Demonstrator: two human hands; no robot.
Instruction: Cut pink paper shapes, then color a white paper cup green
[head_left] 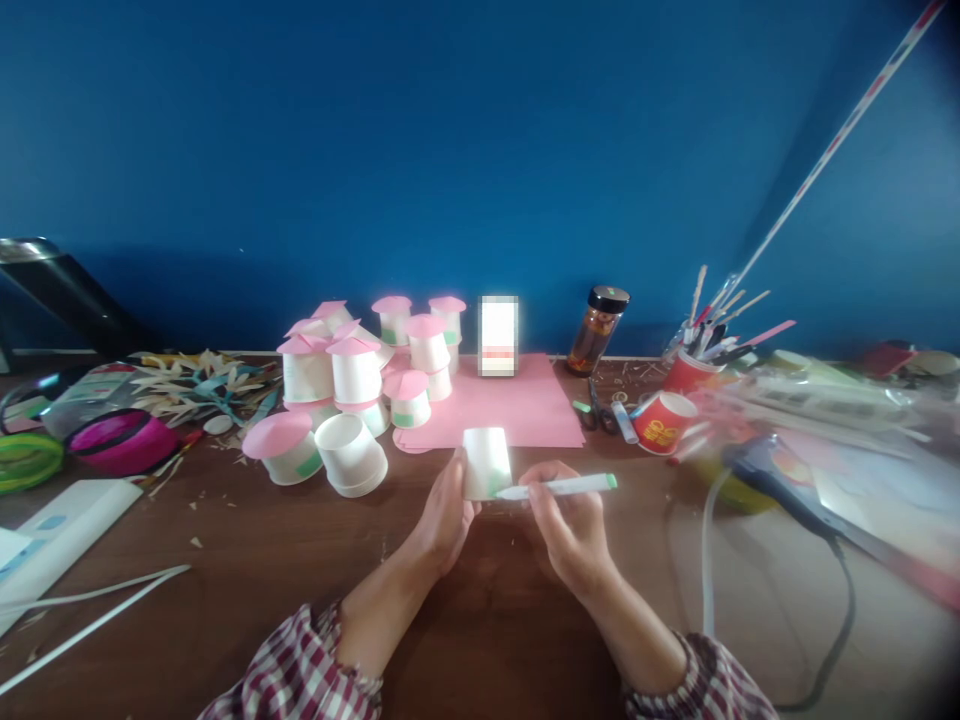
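In the middle of the desk my left hand point(448, 517) is closed round a white paper cup point(487, 460), turned on its side or upside down. My right hand point(568, 515) pinches a white marker with a green end point(574, 485). The marker's tip touches the cup's lower right side, where a faint green mark shows. Left of my hands stand several white cups with pink cone tops point(304, 370), some with green patches. A plain white cup point(351, 455) without a top stands nearest. Behind the held cup lies pink paper point(517, 410).
A dark-capped bottle of brown liquid point(598, 330) stands at the back. Scissors point(601, 412), a glue stick point(624, 422) and a red paper cup point(664, 422) lie at right, near a glue gun point(787, 485) with its cord. A white power strip point(67, 530) lies at left.
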